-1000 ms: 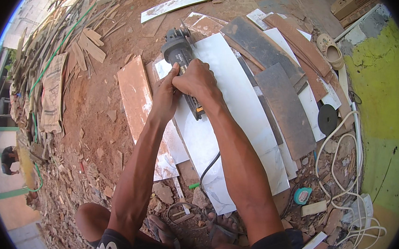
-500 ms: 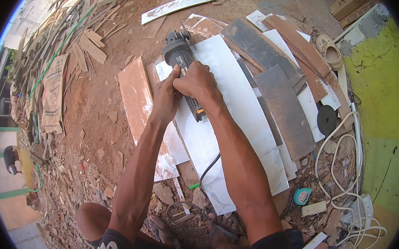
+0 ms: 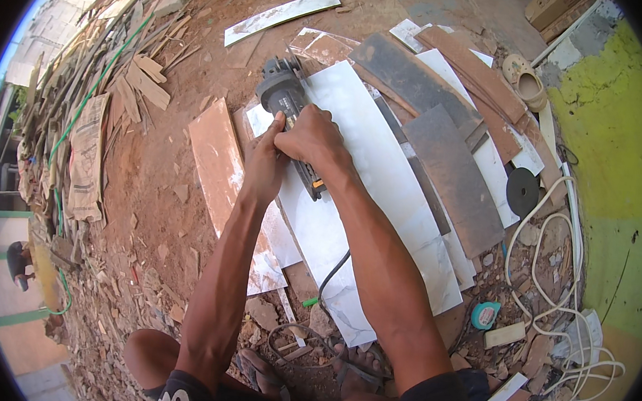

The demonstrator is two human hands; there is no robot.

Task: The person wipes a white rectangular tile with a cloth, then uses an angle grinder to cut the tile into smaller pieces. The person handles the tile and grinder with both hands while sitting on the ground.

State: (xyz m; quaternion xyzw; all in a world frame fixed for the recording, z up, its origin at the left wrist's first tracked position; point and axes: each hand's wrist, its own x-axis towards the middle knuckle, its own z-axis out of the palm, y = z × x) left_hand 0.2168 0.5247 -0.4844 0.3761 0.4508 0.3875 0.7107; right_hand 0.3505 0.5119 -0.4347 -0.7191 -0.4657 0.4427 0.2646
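Both my hands are closed around a black angle grinder (image 3: 287, 98) with an orange mark near its rear end. My left hand (image 3: 268, 159) grips the left side of its body, thumb pointing forward. Wrapped over the body from the right is my right hand (image 3: 312, 138). The grinder's head is at the far end of a long white tile (image 3: 376, 175), by the tile's left edge. A thin disc at the head shows nearly edge-on. From the grinder's rear a black cord (image 3: 326, 276) runs back toward my feet.
Brown-backed tile strips (image 3: 214, 169) lie left, dark grey tile pieces (image 3: 454, 181) right. A black disc (image 3: 522, 192), white cable (image 3: 515, 268) and teal tape measure (image 3: 485, 315) are on the right by a yellow-green wall (image 3: 612, 148). Wood scraps (image 3: 112, 71) pile up left. Another person (image 3: 20, 263) bends far left.
The grinder and my hands have shifted only slightly, and my grip is the same. The whole view has moved a little. The person at far left now shows more fully.
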